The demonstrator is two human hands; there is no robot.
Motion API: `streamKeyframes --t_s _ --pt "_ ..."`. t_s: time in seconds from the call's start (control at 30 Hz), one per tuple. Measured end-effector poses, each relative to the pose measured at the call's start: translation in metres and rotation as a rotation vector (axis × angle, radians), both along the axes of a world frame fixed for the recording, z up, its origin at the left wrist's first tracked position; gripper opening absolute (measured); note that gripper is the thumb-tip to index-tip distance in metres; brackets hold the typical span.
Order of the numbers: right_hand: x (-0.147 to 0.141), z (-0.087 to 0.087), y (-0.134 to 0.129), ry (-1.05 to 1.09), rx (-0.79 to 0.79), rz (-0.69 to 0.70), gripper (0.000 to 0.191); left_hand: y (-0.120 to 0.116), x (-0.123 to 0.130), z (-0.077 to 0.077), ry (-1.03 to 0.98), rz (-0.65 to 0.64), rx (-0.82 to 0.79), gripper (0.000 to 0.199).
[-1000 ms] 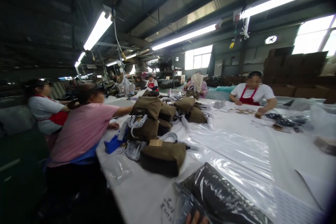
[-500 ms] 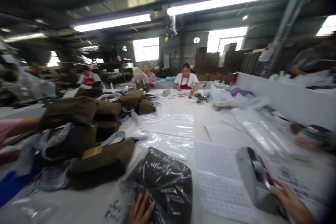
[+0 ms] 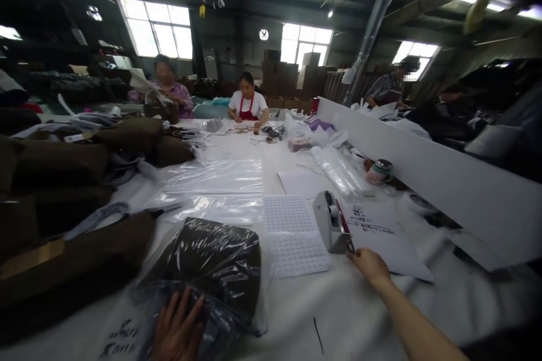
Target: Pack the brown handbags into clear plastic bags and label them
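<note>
My left hand (image 3: pixel 180 324) lies flat with fingers spread on the folded edge of a clear plastic bag. Inside that bag is a dark olive-brown fabric item (image 3: pixel 220 259), lying on the table. My right hand (image 3: pixel 370 264) is at the near end of a grey desktop tape dispenser (image 3: pixel 332 223), its fingertips pinched together by the cutting edge. Whatever is between those fingertips is too small to make out. Beside the dispenser lies a sheet of small printed labels (image 3: pixel 294 237). A paper with handwriting (image 3: pixel 381 234) is to its right.
Brown fabric bags (image 3: pixel 76 259) are heaped on the left. Flat clear plastic bags (image 3: pixel 215 186) lie ahead, with a plastic roll (image 3: pixel 341 172) and a jar (image 3: pixel 379 172) farther right. A white partition (image 3: pixel 444 172) borders the table. A co-worker in a red apron (image 3: pixel 248 104) sits opposite.
The view has swung right, so the table's contents appear farther left. My right hand has drawn in against the dispenser's near end, fingers pinched. My left hand stays on the plastic bag.
</note>
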State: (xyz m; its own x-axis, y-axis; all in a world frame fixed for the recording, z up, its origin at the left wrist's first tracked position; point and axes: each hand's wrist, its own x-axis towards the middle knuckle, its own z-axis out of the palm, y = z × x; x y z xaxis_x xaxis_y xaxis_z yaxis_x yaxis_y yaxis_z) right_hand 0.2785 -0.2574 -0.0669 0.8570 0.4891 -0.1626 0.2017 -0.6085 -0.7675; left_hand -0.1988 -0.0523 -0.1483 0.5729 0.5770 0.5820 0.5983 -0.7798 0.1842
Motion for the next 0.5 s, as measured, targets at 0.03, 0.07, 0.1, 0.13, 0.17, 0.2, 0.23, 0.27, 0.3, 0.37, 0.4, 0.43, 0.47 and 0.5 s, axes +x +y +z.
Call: streamKeyframes --t_s 0.03,0.07,0.1,0.13,0.17,0.2,0.23,0.27,0.3,0.37,0.4,0.43,0.47,0.5 --pt "-0.001 0.009 0.001 -0.015 -0.055 0.06 0.033 -0.003 0.0 0.003 0.003 0.006 0.002 0.057" --pt "-0.006 0.021 0.007 -0.032 -0.101 0.132 0.033 -0.006 -0.001 0.006 0.015 0.01 0.008 0.055" --pt "-0.015 0.035 0.019 -0.049 -0.133 0.225 0.033 -0.01 -0.001 0.01 0.031 0.014 0.011 0.052" --pt "-0.029 0.05 0.037 -0.066 -0.154 0.344 0.034 -0.014 0.0 0.014 0.051 0.016 0.012 0.05" --pt "-0.05 0.066 0.06 -0.086 -0.162 0.487 0.036 -0.017 0.001 0.018 0.075 0.022 -0.001 0.048" --pt "-0.076 0.082 0.085 -0.093 -0.16 0.656 0.036 -0.02 0.002 0.022 0.082 0.036 -0.019 0.046" --pt "-0.106 0.096 0.111 -0.086 -0.163 0.831 0.037 -0.021 0.002 0.025 0.091 0.044 -0.05 0.045" --pt "-0.141 0.109 0.137 -0.071 -0.158 0.995 0.036 -0.023 0.003 0.028 0.098 0.054 -0.082 0.045" --pt "-0.177 0.119 0.16 -0.05 -0.165 1.169 0.033 -0.024 0.003 0.031 0.097 0.06 -0.109 0.046" --pt "-0.248 0.127 0.197 -0.205 -0.256 1.479 0.029 -0.027 0.002 0.034 0.086 0.066 -0.144 0.046" --pt "-0.279 0.126 0.211 -0.339 -0.328 1.582 0.027 -0.029 0.002 0.035 0.078 0.065 -0.153 0.047" --pt "-0.304 0.122 0.222 -0.431 -0.373 1.627 0.026 -0.031 0.001 0.036 0.07 0.061 -0.16 0.047" --pt "-0.325 0.115 0.231 -0.53 -0.42 1.641 0.025 -0.033 0.0 0.036 0.061 0.057 -0.169 0.047" --pt "-0.339 0.107 0.239 -0.606 -0.456 1.629 0.024 -0.034 0.0 0.036 0.049 0.054 -0.179 0.048"
